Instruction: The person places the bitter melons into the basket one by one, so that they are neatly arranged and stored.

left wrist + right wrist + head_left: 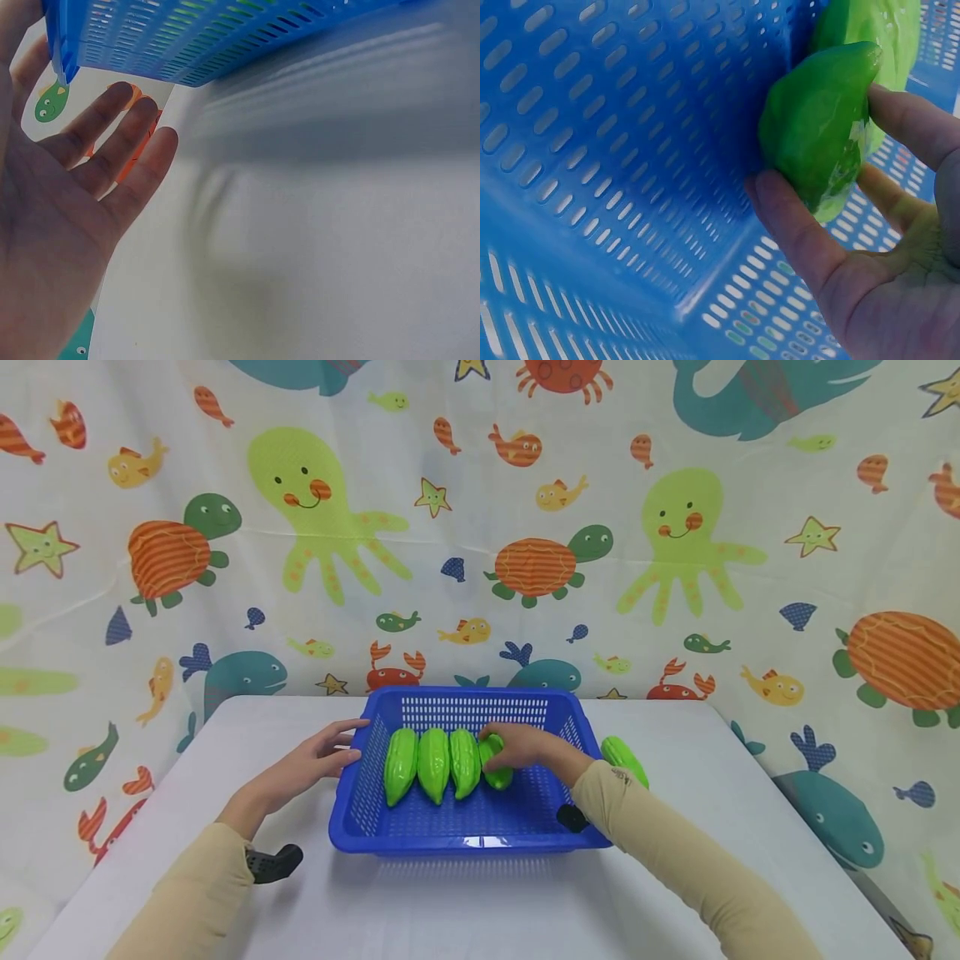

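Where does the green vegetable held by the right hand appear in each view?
Head: the held vegetable sits mid-frame inside the basket, fourth in the row, under the right hand.
Left wrist: not in it; only the basket's outer wall at top and the left hand.
Right wrist: upper right, between thumb and fingers.
Shared landmark: the blue basket.

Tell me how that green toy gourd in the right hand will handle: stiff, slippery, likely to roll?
The gourd looks like glossy moulded plastic, so probably stiff and light. Its sheen suggests it may be slippery, though the right hand holds it between thumb and fingers. Ridged sides like those in the basket probably limit rolling.
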The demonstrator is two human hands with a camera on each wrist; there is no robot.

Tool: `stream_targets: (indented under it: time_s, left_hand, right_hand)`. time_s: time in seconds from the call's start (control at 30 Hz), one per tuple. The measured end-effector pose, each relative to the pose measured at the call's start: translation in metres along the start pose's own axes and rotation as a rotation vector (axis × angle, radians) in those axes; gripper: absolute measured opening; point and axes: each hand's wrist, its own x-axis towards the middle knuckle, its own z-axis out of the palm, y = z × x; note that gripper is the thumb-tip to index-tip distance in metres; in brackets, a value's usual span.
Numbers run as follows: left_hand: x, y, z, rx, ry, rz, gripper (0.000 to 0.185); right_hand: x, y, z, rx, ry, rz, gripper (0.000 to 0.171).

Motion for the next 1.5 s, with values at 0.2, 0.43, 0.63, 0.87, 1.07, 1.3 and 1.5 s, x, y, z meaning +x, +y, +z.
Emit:
stream_targets:
  time_s: [0.2,0.43,0.63,0.87,1.07,1.3,1.5]
  left_hand:
    - [-0.001,-0.001,0.001,0.003,0.001,-0.006,0.066]
    - [-0.001,-0.001,0.002,0.009,0.006,-0.014,0.067]
    - [-0.002,0.001,0.002,0.005,0.006,-0.010,0.066]
    - [-0.003,0.002,0.001,0.005,0.007,-0.008,0.067]
    - [-0.003,0.003,0.002,-0.001,0.005,-0.007,0.067]
    - [-0.002,0.001,0.003,-0.002,-0.002,0.002,0.066]
    - [-0.003,0.001,0.003,-0.002,0.001,0.003,0.065]
  right_hand:
    - [0.000,0.002,0.001,-0.021,-0.009,-0.011,0.055]
    - [-0.003,0.003,-0.001,-0.029,-0.029,-0.029,0.056]
    - [-0.009,0.007,-0.011,0.055,-0.022,-0.046,0.060]
    - [-0.023,0.007,-0.028,0.007,0.021,-0.078,0.062]
    - [-0.038,0.009,-0.044,0.038,0.075,-0.084,0.065]
    - [-0.052,0.022,-0.053,0.083,0.122,-0.090,0.064]
    - [-0.062,0.029,-0.056,0.138,0.144,-0.056,0.063]
